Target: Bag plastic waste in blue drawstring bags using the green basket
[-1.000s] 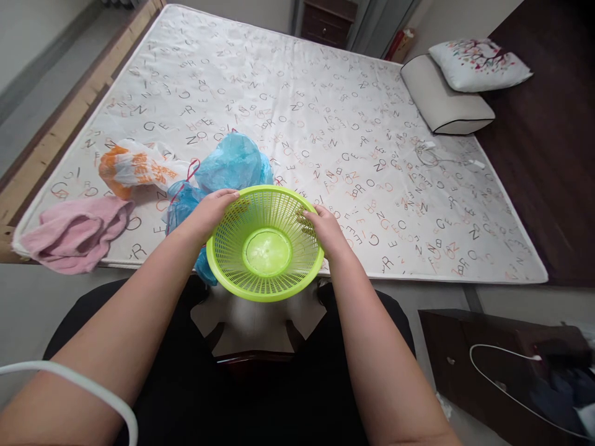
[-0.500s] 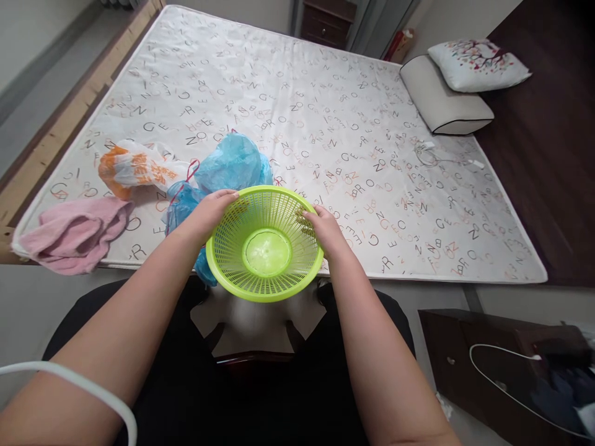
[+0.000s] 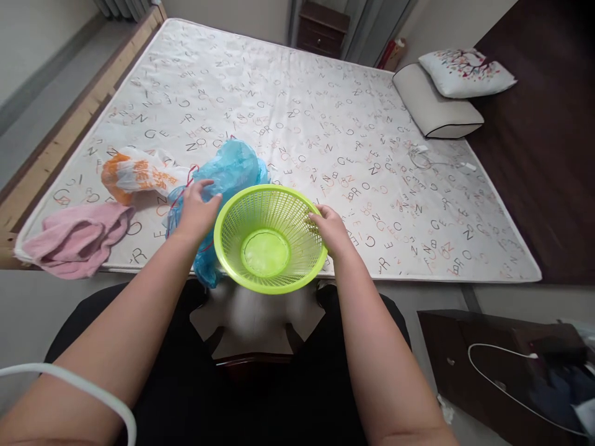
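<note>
A light green plastic basket (image 3: pixel 266 253) with slotted sides is tilted toward me at the near edge of the mattress; nothing lies inside it. My right hand (image 3: pixel 331 228) grips its right rim, thumb inside and the other fingers mostly hidden behind the wall. Off the basket's left side, my left hand (image 3: pixel 199 207) is open, thumb and fingers apart, in front of a crumpled blue plastic bag (image 3: pixel 232 166) with red ties. A white and orange plastic bag (image 3: pixel 144 173) lies to the left of the blue one. Nearer the left corner is a folded pink cloth (image 3: pixel 81 238).
The letter-printed mattress (image 3: pixel 297 118) fills the middle. At its far right lie a white pillow (image 3: pixel 467 71), a beige cushion (image 3: pixel 437 108) and a coiled cable (image 3: pixel 421 158). A dark wooden cabinet (image 3: pixel 469 347) stands low at right. A white tube (image 3: pixel 79 387) crosses my left forearm.
My left hand has let go of the basket's left rim, moved left and opened. The basket has shifted slightly right, still held by my right hand.
</note>
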Demonstrator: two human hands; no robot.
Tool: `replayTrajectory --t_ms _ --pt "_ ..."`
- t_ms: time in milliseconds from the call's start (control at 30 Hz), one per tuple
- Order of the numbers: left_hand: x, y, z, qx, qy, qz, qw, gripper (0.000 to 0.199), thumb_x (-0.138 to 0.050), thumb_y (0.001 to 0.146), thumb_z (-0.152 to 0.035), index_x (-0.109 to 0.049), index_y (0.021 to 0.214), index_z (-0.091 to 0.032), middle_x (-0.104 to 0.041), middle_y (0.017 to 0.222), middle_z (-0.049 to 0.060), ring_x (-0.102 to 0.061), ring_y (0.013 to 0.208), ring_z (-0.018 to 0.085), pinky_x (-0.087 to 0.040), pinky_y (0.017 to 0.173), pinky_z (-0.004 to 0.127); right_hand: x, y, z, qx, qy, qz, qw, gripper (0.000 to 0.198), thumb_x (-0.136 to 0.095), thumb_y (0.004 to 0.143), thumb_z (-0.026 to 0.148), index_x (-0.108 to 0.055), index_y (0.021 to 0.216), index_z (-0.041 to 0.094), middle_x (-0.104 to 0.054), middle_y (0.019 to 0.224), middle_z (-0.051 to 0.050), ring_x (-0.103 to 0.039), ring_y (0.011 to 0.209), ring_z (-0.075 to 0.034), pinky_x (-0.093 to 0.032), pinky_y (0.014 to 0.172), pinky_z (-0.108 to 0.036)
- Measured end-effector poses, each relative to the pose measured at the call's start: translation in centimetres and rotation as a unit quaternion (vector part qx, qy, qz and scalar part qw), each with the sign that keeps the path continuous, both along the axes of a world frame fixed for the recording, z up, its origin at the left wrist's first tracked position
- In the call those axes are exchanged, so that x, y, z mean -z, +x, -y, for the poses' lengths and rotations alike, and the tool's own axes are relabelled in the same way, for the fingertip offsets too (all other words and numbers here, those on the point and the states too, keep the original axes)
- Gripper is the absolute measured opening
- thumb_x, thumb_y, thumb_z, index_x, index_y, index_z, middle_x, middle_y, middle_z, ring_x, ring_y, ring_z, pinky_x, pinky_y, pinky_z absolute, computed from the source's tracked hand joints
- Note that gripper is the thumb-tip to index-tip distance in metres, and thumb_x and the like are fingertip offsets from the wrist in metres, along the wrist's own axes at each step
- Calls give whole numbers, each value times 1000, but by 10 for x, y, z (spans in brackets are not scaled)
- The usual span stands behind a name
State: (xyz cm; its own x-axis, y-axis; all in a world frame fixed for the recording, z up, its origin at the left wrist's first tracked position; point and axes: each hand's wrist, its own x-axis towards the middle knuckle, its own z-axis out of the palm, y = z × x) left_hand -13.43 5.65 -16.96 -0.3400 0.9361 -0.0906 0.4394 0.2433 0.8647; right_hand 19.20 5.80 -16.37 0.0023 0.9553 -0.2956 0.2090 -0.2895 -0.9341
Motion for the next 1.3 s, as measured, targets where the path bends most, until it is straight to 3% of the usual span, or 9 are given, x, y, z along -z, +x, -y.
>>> replayTrajectory --t_ms 200,367,500,600,700,833,1000,1167,1300 --pt "12 10 0 11 -69 6 998 39 -74 74 -41 -80 108 -21 -79 110 11 -71 111 33 -53 101 44 4 19 -8 56 11 -18 998 29 -66 78 38 -69 103 25 -74 103 -3 -69 95 -21 -52 87 -38" --pt "8 7 -7 -78 -35 61 994 37 -71 72 -30 -80 107 -22 -80 98 5 -71 104 29 -56 98 41 4 40 -12 121 27 9 992 27 -67 76 38 -69 100 25 -73 99 -4 -68 93 -23 -53 84 -38" --pt "-13 -12 -18 -200 83 225 950 48 -62 82 -23 -66 130 -22 -72 127 3 -66 118 19 -55 103 34 8 48 -13 152 57 35 986 29 -65 77 41 -68 101 25 -73 103 -5 -66 95 -24 -53 83 -38" --pt "-31 -32 -23 -208 144 336 908 46 -45 96 -23 -48 142 -24 -48 161 0 -57 135 15 -52 111 33 10 46 -13 144 59 36 987 31 -63 77 44 -67 102 26 -72 102 -5 -66 94 -23 -53 81 -37" --pt "-50 -36 -22 -139 199 382 892 47 -41 100 -27 -43 146 -25 -30 172 -4 -50 143 16 -50 113 32 10 38 -12 132 48 31 990 30 -62 78 45 -67 101 26 -72 99 -3 -65 91 -23 -52 81 -36" --pt "-73 7 -4 -34 227 371 900 49 -49 95 -31 -54 143 -25 -45 164 -4 -54 139 21 -50 113 37 13 22 -10 111 45 11 993 28 -59 81 42 -68 102 25 -73 99 -2 -65 88 -20 -50 80 -34" --pt "-66 84 26 248 144 88 954 46 -55 97 -43 -67 138 -26 -61 151 2 -48 146 27 -37 124 44 16 6 -10 89 47 11 995 30 -56 86 42 -68 106 23 -73 105 -4 -67 95 -21 -52 85 -35" --pt "-30 113 40 508 -65 -130 849 44 -45 100 -39 -75 125 -18 -68 141 10 -60 135 27 -42 118 38 0 -1 -4 118 141 111 977 47 -45 98 57 -65 122 22 -70 128 -10 -64 120 -26 -49 103 -44" --pt "-27 112 42 535 -98 -164 823 46 -40 102 -40 -75 126 -21 -69 140 8 -63 131 26 -44 113 34 -19 -8 7 -15 309 257 915 47 -45 102 52 -60 136 23 -63 144 -12 -53 139 -27 -38 117 -48"
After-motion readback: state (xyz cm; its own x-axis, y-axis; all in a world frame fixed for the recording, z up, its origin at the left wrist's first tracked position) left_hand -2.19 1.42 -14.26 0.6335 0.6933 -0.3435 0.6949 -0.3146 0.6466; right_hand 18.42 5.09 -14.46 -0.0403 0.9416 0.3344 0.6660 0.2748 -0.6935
